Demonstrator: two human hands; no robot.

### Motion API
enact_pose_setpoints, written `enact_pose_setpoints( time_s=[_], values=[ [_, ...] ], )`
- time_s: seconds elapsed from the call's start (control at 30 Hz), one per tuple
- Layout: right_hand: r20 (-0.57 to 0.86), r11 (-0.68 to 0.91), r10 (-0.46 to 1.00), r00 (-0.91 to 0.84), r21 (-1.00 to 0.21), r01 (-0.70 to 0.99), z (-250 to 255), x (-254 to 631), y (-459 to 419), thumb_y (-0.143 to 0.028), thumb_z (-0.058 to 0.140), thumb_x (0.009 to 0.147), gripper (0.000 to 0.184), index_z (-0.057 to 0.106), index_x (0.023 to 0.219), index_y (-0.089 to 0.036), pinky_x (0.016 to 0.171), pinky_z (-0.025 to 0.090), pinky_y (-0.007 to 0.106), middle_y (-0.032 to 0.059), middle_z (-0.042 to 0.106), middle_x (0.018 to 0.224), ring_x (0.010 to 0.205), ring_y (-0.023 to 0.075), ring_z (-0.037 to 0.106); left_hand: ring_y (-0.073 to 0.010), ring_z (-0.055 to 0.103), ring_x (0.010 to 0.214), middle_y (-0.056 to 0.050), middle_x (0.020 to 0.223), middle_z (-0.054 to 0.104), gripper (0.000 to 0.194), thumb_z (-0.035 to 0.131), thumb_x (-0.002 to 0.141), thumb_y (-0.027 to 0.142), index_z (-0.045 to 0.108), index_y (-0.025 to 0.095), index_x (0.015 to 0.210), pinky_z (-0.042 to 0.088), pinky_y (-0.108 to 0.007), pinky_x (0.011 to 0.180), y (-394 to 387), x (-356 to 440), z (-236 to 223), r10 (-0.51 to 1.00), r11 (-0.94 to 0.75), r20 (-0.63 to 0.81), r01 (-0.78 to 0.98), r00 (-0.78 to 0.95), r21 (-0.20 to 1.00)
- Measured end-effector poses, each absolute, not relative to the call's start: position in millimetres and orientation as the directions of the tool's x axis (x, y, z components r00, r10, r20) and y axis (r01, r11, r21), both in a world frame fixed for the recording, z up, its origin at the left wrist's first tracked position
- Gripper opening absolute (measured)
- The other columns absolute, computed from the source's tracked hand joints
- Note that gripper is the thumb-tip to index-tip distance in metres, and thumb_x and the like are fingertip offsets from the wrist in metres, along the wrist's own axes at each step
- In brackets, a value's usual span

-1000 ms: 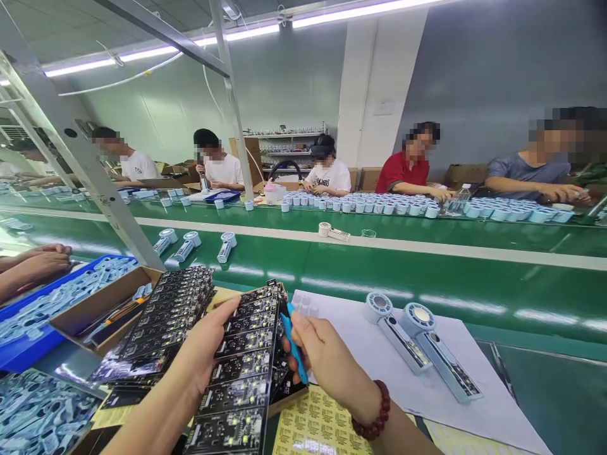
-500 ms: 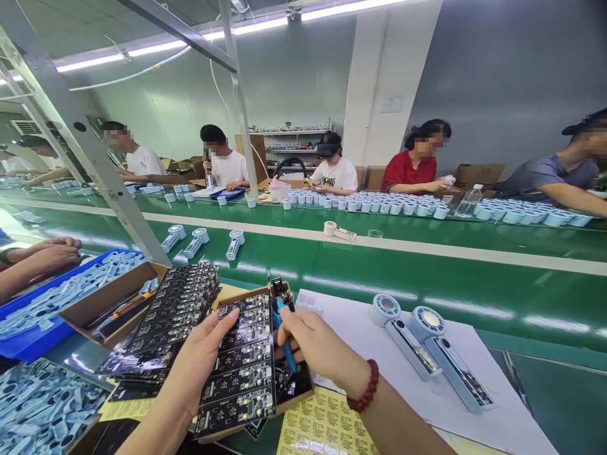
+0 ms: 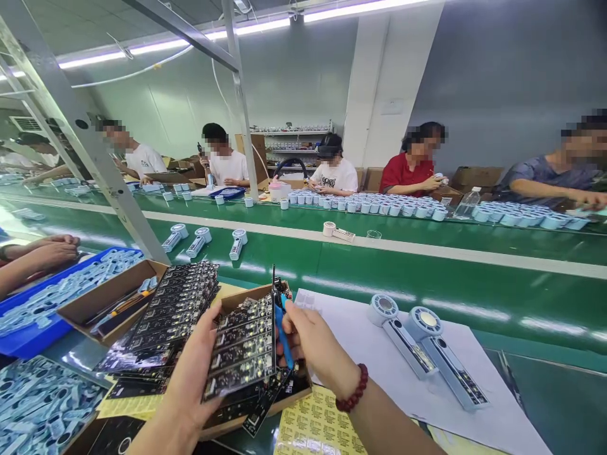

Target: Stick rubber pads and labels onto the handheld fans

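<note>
My left hand (image 3: 196,373) grips a black circuit board panel (image 3: 244,347) by its left edge, tilted above a shallow cardboard box (image 3: 300,398). The panel is made of several joined strips with small pale parts. Closed round blue-handled cutters (image 3: 284,341), my right hand (image 3: 317,347) holds them at the panel's right edge; the dark jaws are partly hidden there. A single board strip (image 3: 265,404) lies tilted over the box's front edge, and other loose boards are partly hidden inside. Left of my left hand stands a pile of board panels (image 3: 177,300).
Two light-blue handheld fans (image 3: 429,335) lie on white paper (image 3: 351,322) at right, with tweezers (image 3: 511,379) beyond. Yellow label sheets (image 3: 317,423) lie in front. A blue tray (image 3: 23,335) and tool box (image 3: 83,309) stand left. Co-workers (image 3: 332,170) sit across the green conveyor (image 3: 379,265).
The held panel has become shorter, and a strip now lies over the box's front edge. My left hand has shifted its hold, while the cutters stay at the panel's right edge.
</note>
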State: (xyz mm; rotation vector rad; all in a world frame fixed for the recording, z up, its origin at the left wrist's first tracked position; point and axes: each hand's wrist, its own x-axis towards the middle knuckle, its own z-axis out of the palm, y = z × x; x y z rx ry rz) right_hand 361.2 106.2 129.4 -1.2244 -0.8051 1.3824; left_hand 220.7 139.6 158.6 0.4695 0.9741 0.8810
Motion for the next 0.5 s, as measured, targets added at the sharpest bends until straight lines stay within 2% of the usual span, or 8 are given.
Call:
enact_pose_setpoints(
  time_s=[0.07,0.17,0.27,0.37,0.43,0.5],
  values=[
    [-0.248,-0.224,0.964,0.09,-0.95,-0.219,128.7,366.3,109.4,-0.081,0.051,0.079,0.062,0.045,0.061,-0.021,0.051,0.046,0.026,-0.0025,0.054,0.058,0.05,0.0117,0.054,-0.0236,0.075,0.074,-0.008,0.084,0.079,0.025,0.07,0.081,0.027,0.074,0.017,0.103,0.061,-0.032,0.063,140.4,215.8,156.6,0.863,0.504,-0.462,-0.394,0.202,0.769],
    [-0.25,-0.244,0.968,0.032,-0.96,-0.138,127.0,370.9,100.3,-0.077,0.053,0.081,0.061,0.054,0.063,-0.019,0.054,0.044,0.025,0.0003,0.059,0.057,0.055,0.0141,0.059,-0.0204,0.074,0.075,-0.005,0.088,0.079,0.037,0.078,0.071,0.016,0.074,0.019,0.108,0.058,-0.025,0.062,142.2,207.6,149.7,0.931,0.365,-0.348,-0.312,0.111,0.877],
    [-0.18,-0.18,0.984,-0.012,-0.983,-0.021,126.3,371.1,81.5,-0.076,0.047,0.087,0.061,0.057,0.065,-0.019,0.058,0.045,0.027,0.0031,0.064,0.064,0.061,0.0154,0.06,-0.0213,0.074,0.073,-0.004,0.083,0.078,0.039,0.08,0.071,0.021,0.073,0.02,0.109,0.058,-0.025,0.056,143.2,204.6,146.2,0.949,0.316,-0.297,-0.296,0.109,0.901],
    [-0.125,-0.129,0.991,0.044,-0.986,0.102,129.2,368.1,69.6,-0.08,0.039,0.087,0.065,0.052,0.064,-0.021,0.055,0.043,0.027,0.0008,0.057,0.059,0.055,0.0139,0.054,-0.0188,0.072,0.066,-0.003,0.078,0.077,0.029,0.076,0.073,0.012,0.073,0.018,0.101,0.058,-0.024,0.054,142.0,209.9,149.0,0.942,0.336,-0.315,-0.34,0.115,0.879],
    [-0.155,-0.156,0.986,0.061,-0.988,0.005,131.3,364.2,70.1,-0.085,0.044,0.08,0.066,0.045,0.061,-0.022,0.048,0.041,0.025,-0.002,0.052,0.056,0.048,0.0113,0.048,-0.0164,0.069,0.057,-0.004,0.071,0.074,0.016,0.07,0.078,0.008,0.072,0.014,0.093,0.057,-0.023,0.05,140.2,216.9,151.4,0.907,0.414,-0.408,-0.396,0.104,0.82],
    [-0.189,-0.183,0.982,0.003,-0.955,-0.233,131.3,359.8,76.2,-0.089,0.052,0.07,0.068,0.037,0.061,-0.023,0.045,0.04,0.023,-0.0026,0.053,0.06,0.047,0.0091,0.047,-0.0132,0.062,0.044,-0.003,0.06,0.068,0.008,0.062,0.084,0.007,0.068,0.011,0.082,0.053,-0.021,0.042,138.4,223.8,152.5,0.854,0.498,-0.511,-0.435,0.097,0.75]
  ],
)
